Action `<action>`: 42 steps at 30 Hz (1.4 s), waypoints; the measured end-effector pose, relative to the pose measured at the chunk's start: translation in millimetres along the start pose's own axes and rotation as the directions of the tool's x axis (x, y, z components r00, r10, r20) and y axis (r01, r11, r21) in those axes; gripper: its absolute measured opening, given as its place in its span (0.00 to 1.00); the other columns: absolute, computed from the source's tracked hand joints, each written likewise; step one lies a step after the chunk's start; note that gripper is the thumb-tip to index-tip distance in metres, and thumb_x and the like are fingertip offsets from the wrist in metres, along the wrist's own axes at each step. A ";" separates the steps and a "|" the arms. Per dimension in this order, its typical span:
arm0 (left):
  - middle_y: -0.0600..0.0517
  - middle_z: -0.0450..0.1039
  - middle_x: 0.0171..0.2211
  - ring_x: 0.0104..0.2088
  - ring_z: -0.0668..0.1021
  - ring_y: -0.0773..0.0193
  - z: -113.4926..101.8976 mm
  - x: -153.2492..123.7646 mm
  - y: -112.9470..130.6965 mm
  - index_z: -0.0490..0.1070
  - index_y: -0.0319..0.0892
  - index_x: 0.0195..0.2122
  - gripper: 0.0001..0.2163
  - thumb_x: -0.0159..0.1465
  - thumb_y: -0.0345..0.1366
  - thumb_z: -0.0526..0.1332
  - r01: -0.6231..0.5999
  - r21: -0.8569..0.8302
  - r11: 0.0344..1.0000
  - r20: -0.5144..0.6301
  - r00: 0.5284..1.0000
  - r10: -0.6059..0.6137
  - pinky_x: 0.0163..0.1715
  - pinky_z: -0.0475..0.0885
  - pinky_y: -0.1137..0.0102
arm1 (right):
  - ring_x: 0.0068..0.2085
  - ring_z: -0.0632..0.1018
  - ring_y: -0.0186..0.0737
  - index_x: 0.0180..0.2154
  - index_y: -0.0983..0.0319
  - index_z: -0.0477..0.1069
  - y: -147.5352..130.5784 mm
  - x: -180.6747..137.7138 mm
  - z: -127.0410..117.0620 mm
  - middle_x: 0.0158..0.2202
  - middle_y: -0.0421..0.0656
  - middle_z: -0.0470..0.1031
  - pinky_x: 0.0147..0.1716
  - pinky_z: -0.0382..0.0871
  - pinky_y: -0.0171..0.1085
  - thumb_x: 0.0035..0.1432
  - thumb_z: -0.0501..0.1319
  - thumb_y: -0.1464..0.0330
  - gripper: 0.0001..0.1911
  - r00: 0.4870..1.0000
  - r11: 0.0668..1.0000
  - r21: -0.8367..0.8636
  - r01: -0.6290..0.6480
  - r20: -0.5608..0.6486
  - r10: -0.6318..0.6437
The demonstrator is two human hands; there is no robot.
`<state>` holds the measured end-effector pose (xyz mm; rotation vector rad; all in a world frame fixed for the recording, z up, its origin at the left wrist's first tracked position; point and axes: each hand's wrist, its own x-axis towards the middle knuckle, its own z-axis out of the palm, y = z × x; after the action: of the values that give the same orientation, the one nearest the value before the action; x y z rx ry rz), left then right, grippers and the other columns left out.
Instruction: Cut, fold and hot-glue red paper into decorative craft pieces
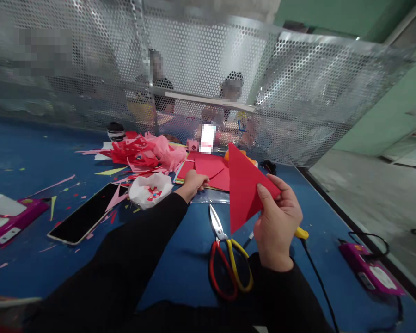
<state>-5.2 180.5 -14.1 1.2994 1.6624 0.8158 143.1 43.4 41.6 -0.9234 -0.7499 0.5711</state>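
Observation:
My right hand (277,219) is closed on a folded red paper triangle (244,189), held up at its right corner between thumb and fingers. Farther forward, my left hand (194,181) rests at the near edge of a stack of red paper sheets (213,167). Its fingers are curled together, and what they pinch, if anything, is hidden. Scissors (222,236) with one red and one yellow handle lie on the blue table (180,259) between my forearms, blades pointing away from me.
Pink and red paper scraps (149,150) are heaped at the back left. Nearby are a white bag (150,189) holding red bits and a dark phone (86,215). Purple devices (15,219) lie at both sides. A perforated metal screen (201,51) stands behind, with people beyond it.

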 end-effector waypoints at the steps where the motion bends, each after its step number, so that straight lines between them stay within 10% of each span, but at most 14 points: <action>1: 0.44 0.72 0.55 0.49 0.78 0.54 -3.4 -1.8 0.1 0.69 0.40 0.57 0.18 0.69 0.42 0.63 -0.006 0.061 0.998 -0.006 1.000 0.007 0.47 0.77 0.54 | 0.33 0.82 0.39 0.44 0.62 0.76 0.9 1.0 -0.1 0.32 0.39 0.81 0.38 0.79 0.42 0.49 0.72 0.66 0.19 1.000 1.000 -0.010 0.010 -0.001 -0.010; 7: 0.44 0.71 0.56 0.50 0.77 0.53 -23.1 -39.9 13.5 0.69 0.41 0.57 0.18 0.69 0.42 0.63 -0.189 0.460 0.868 -0.046 0.971 0.236 0.48 0.76 0.53 | 0.34 0.82 0.38 0.42 0.62 0.75 4.7 8.3 -1.7 0.34 0.40 0.81 0.38 0.78 0.40 0.49 0.71 0.67 0.17 0.999 0.999 0.021 0.042 -0.034 -0.041; 10: 0.40 0.72 0.54 0.55 0.75 0.48 -23.7 -79.8 16.2 0.73 0.38 0.53 0.13 0.69 0.35 0.61 -0.421 0.553 0.719 0.148 0.899 0.412 0.54 0.71 0.51 | 0.35 0.82 0.38 0.42 0.62 0.74 4.1 10.6 -3.4 0.34 0.40 0.81 0.39 0.79 0.41 0.50 0.70 0.67 0.17 0.997 0.997 0.018 0.073 -0.028 -0.073; 13: 0.48 0.79 0.46 0.54 0.77 0.53 -20.0 -119.3 10.7 0.79 0.44 0.43 0.10 0.60 0.31 0.67 -0.708 0.456 0.539 0.525 0.703 0.480 0.56 0.70 0.61 | 0.36 0.81 0.38 0.43 0.62 0.74 2.4 12.3 -5.5 0.36 0.40 0.80 0.40 0.78 0.41 0.50 0.70 0.67 0.17 0.995 0.995 0.016 0.096 -0.041 -0.095; 17: 0.47 0.78 0.52 0.55 0.77 0.54 -16.8 -145.9 -9.7 0.75 0.43 0.55 0.28 0.52 0.40 0.75 -0.908 0.213 0.361 0.799 0.374 0.471 0.60 0.67 0.65 | 0.35 0.80 0.37 0.43 0.61 0.74 0.0 13.9 -7.1 0.35 0.39 0.79 0.41 0.77 0.41 0.50 0.69 0.66 0.17 0.991 0.993 0.009 0.115 -0.067 -0.114; 19: 0.39 0.74 0.57 0.58 0.75 0.46 -16.3 -149.0 -21.5 0.71 0.39 0.59 0.37 0.50 0.47 0.76 -0.929 0.199 0.313 0.810 0.335 0.480 0.61 0.66 0.58 | 0.36 0.80 0.37 0.43 0.61 0.74 -0.7 14.1 -7.0 0.36 0.40 0.79 0.41 0.77 0.41 0.50 0.69 0.66 0.16 0.991 0.993 -0.007 0.118 -0.067 -0.118; 26: 0.34 0.59 0.68 0.69 0.60 0.38 -2.1 -165.2 -46.0 0.57 0.37 0.69 0.50 0.51 0.61 0.69 -0.883 0.308 0.355 0.772 0.450 0.449 0.68 0.52 0.47 | 0.36 0.81 0.38 0.43 0.61 0.72 0.0 13.5 -5.3 0.35 0.39 0.79 0.42 0.78 0.42 0.51 0.67 0.65 0.16 0.993 0.993 -0.057 0.107 -0.039 -0.110; 32: 0.32 0.57 0.69 0.70 0.58 0.38 -11.2 -169.2 -45.9 0.59 0.41 0.69 0.47 0.52 0.58 0.70 -0.897 0.283 0.339 0.795 0.417 0.441 0.67 0.51 0.44 | 0.34 0.80 0.37 0.43 0.61 0.73 0.4 9.7 -3.3 0.34 0.39 0.79 0.39 0.78 0.42 0.51 0.67 0.65 0.17 0.998 0.998 -0.043 0.055 0.003 -0.055; 35: 0.33 0.60 0.68 0.68 0.62 0.37 -32.9 -161.8 -32.2 0.69 0.43 0.63 0.44 0.46 0.54 0.74 -0.853 0.202 0.481 0.767 0.443 0.465 0.66 0.55 0.45 | 0.34 0.80 0.38 0.42 0.61 0.74 2.5 8.1 -1.8 0.34 0.40 0.80 0.39 0.77 0.42 0.49 0.69 0.65 0.17 0.999 0.999 0.008 -0.032 0.038 0.032; 39: 0.43 0.82 0.47 0.49 0.81 0.48 -46.7 -150.6 -11.8 0.81 0.46 0.44 0.20 0.54 0.51 0.70 -0.411 -0.152 0.899 0.365 0.822 0.437 0.49 0.74 0.58 | 0.33 0.79 0.37 0.40 0.61 0.75 9.6 4.4 1.3 0.32 0.39 0.80 0.38 0.76 0.40 0.46 0.71 0.64 0.18 0.979 0.984 0.061 -0.170 0.124 0.161; 42: 0.46 0.83 0.34 0.37 0.83 0.55 -41.3 -143.8 -6.0 0.81 0.43 0.37 0.19 0.50 0.51 0.72 -0.203 -0.468 0.860 0.098 0.955 0.279 0.36 0.75 0.65 | 0.32 0.79 0.36 0.39 0.61 0.76 15.5 -1.8 3.8 0.32 0.38 0.80 0.36 0.75 0.39 0.44 0.72 0.64 0.19 0.957 0.968 0.042 -0.246 0.167 0.236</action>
<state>-31.1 40.0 30.8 1.2112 1.0992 1.1390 137.2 51.6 29.1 -0.9241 -0.7642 0.8887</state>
